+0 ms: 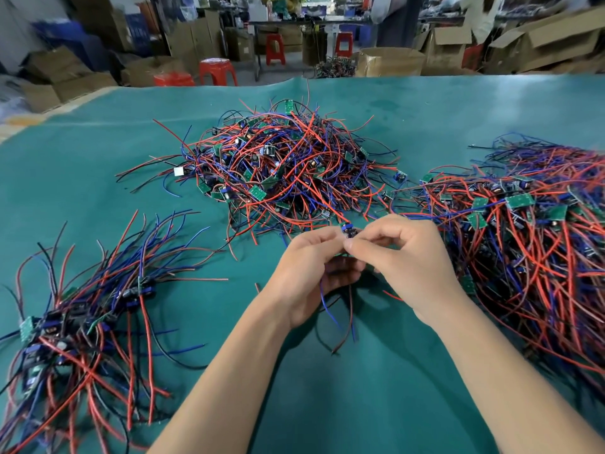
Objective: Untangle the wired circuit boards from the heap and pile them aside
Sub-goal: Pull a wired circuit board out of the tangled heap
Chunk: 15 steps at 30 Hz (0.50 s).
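A tangled heap point(281, 165) of small green circuit boards with red, blue and black wires lies in the middle of the green table. Just in front of it, my left hand point(307, 270) and my right hand point(409, 260) meet and pinch one small wired circuit board point(347, 230) between their fingertips. Its blue and dark wires point(330, 309) hang down below my left palm. A sorted pile point(82, 329) of boards with wires laid roughly parallel lies at the left front.
A large mass of wired boards point(530, 257) covers the right side of the green table mat point(327, 404). Beyond the table's far edge stand cardboard boxes point(389, 62), red stools point(217, 72) and benches. A person stands at the far right back.
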Each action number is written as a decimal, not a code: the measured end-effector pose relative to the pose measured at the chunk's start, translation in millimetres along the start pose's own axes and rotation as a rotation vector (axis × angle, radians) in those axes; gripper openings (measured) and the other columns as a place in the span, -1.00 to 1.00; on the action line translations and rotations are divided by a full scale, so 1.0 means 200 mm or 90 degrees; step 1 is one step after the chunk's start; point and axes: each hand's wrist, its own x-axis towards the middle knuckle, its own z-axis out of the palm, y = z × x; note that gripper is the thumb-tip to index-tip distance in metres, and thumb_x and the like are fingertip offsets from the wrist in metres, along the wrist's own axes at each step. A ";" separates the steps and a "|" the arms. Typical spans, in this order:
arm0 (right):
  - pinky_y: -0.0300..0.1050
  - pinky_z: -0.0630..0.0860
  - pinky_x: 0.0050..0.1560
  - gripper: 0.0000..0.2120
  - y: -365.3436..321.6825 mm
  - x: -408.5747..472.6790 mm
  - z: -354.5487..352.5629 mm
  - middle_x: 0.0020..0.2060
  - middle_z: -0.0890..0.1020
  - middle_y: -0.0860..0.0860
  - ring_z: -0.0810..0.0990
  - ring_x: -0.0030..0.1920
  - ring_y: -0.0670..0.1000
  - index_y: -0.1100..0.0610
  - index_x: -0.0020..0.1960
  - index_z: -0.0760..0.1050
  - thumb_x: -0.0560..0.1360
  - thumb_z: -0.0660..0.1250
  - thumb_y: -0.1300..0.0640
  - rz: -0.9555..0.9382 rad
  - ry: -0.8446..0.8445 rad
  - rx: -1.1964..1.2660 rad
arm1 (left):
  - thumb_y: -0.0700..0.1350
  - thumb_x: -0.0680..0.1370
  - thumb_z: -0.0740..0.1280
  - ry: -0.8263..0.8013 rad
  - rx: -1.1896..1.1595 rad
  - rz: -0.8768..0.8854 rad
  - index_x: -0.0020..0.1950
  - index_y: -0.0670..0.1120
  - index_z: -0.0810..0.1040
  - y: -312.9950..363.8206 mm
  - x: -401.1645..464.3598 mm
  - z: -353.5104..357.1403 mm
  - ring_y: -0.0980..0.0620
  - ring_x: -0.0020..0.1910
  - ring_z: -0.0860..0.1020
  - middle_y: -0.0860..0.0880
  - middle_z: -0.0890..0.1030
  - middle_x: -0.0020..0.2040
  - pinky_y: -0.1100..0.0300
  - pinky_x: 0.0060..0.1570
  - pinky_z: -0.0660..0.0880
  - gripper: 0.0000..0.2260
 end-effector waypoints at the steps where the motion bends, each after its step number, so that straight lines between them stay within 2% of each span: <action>1: -0.05 0.49 -0.24 -0.91 0.00 0.00 0.00 -0.33 0.67 -0.02 0.58 -0.31 -0.05 0.03 -0.27 0.69 0.35 0.57 0.08 0.009 0.016 0.014 | -0.28 0.63 0.23 -0.014 0.006 -0.001 -0.17 -0.15 0.52 0.00 0.00 0.00 0.06 -0.34 0.55 -0.08 0.56 -0.28 0.26 -0.29 0.52 -0.80; 3: -0.20 0.45 -0.34 -0.91 0.01 0.02 -0.01 -0.36 0.67 -0.03 0.58 -0.34 -0.09 0.07 -0.22 0.64 0.38 0.55 0.12 0.034 0.054 0.078 | -0.30 0.62 0.25 -0.029 0.033 0.005 -0.10 -0.20 0.52 -0.01 -0.01 0.00 0.09 -0.35 0.52 -0.07 0.56 -0.23 0.29 -0.29 0.49 -0.87; 5: -0.28 0.41 -0.41 -0.91 0.01 0.03 -0.02 -0.36 0.64 -0.06 0.58 -0.36 -0.13 0.07 -0.17 0.64 0.45 0.53 0.19 0.070 0.084 0.110 | -0.31 0.61 0.27 -0.043 0.062 0.008 -0.07 -0.23 0.52 -0.02 -0.01 0.00 0.13 -0.37 0.48 -0.08 0.58 -0.18 0.32 -0.28 0.46 -0.91; 7: -0.23 0.37 -0.47 -0.95 0.01 0.04 -0.04 -0.37 0.62 -0.01 0.57 -0.38 -0.07 0.09 -0.14 0.69 0.50 0.48 0.18 0.118 0.041 0.103 | -0.32 0.61 0.27 -0.063 0.088 0.004 -0.12 -0.24 0.53 -0.02 -0.02 0.00 0.14 -0.39 0.46 -0.05 0.60 -0.23 0.33 -0.29 0.45 -0.88; 10: -0.20 0.29 -0.49 -0.84 0.00 0.05 -0.06 -0.37 0.62 0.08 0.51 -0.38 0.02 0.16 -0.18 0.73 0.53 0.40 0.23 0.168 -0.051 0.153 | -0.35 0.59 0.28 -0.078 0.098 -0.005 -0.20 -0.23 0.55 -0.02 -0.02 0.00 0.12 -0.43 0.42 -0.06 0.60 -0.29 0.34 -0.37 0.39 -0.83; 15: -0.21 0.30 -0.44 -0.81 -0.02 0.05 -0.10 -0.12 0.72 0.04 0.48 -0.33 -0.06 0.12 -0.23 0.71 0.52 0.42 0.29 0.155 -0.021 0.200 | -0.29 0.60 0.29 -0.049 0.070 -0.012 -0.26 -0.14 0.63 -0.02 -0.02 0.01 0.13 -0.49 0.35 -0.19 0.54 -0.23 0.34 -0.45 0.31 -0.74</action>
